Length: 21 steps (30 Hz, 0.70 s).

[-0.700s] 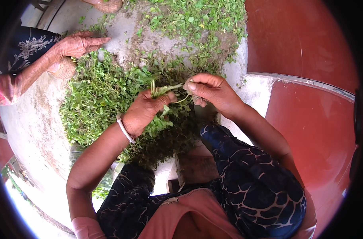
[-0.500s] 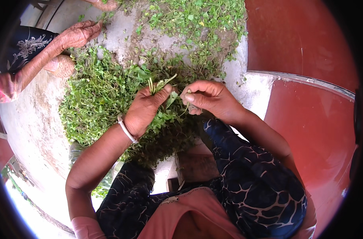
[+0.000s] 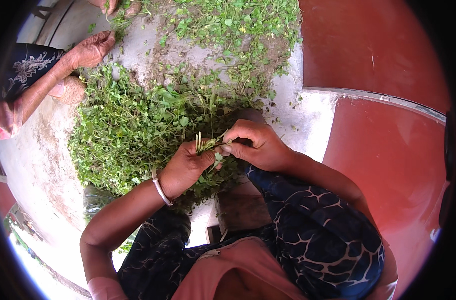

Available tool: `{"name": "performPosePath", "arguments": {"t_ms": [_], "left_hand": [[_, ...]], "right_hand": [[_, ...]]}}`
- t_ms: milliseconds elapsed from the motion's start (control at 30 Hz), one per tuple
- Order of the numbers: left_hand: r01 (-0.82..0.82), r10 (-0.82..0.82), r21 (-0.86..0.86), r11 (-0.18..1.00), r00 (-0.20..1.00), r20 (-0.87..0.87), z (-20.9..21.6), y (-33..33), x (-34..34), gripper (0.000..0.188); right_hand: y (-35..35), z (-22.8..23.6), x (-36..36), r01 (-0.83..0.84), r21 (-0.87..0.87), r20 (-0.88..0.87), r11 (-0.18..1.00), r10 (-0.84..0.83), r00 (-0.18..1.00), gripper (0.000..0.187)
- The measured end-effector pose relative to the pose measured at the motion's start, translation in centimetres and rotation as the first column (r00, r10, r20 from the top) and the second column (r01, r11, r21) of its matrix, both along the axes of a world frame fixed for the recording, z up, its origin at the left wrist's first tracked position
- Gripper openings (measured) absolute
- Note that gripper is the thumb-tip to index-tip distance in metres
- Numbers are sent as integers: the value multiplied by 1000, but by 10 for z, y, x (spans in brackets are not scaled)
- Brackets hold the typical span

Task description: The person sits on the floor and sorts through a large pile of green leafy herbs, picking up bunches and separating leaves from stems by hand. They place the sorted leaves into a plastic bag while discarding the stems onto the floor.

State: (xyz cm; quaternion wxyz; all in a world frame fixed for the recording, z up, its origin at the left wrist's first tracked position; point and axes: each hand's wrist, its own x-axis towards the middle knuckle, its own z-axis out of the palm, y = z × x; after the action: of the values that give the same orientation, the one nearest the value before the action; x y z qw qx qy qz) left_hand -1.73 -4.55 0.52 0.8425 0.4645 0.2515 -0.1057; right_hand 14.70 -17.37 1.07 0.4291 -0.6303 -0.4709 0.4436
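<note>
My left hand (image 3: pixel 182 171), with a white bangle at the wrist, is closed around a small bunch of leafy green stems (image 3: pixel 204 145). Pale cut-looking ends stick up above its thumb, and leaves hang below. Close against it, my right hand (image 3: pixel 262 146) pinches a thin stem at the right side of that bunch, thumb against forefinger. Both hands are over the near right edge of a large heap of leafy greens (image 3: pixel 123 132), which lies on the grey floor.
More greens (image 3: pixel 238 22) lie scattered with soil at the far side. At the far left another person's hand (image 3: pixel 92 50) reaches over the floor, near a foot. Red flooring (image 3: pixel 383 145) lies to the right. A clear plastic bottle (image 3: pixel 95 201) is beside my left forearm, and a wooden block (image 3: pixel 243 212) between my legs.
My hands have come down toward me and closer together, and my right hand's pinch now meets the bunch. The other person's hand has shifted slightly left.
</note>
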Motion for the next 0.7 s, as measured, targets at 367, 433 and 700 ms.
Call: {"name": "performPosePath", "arguments": {"t_ms": [367,433,700], "left_hand": [[-122,144,148,981,979,-144,19,10,-12,16],[-90,101,77,993,982,-159,26,14,-17,22],[-3,8,55,998,996,-87,31,11,-26,22]], "right_hand": [[3,29,4,-394,-107,194,913,407,892,14],[-4,14,3,-391,-174,361,904,428,829,21],[25,-11,-12,-324,4,591,946,260,764,37]]}}
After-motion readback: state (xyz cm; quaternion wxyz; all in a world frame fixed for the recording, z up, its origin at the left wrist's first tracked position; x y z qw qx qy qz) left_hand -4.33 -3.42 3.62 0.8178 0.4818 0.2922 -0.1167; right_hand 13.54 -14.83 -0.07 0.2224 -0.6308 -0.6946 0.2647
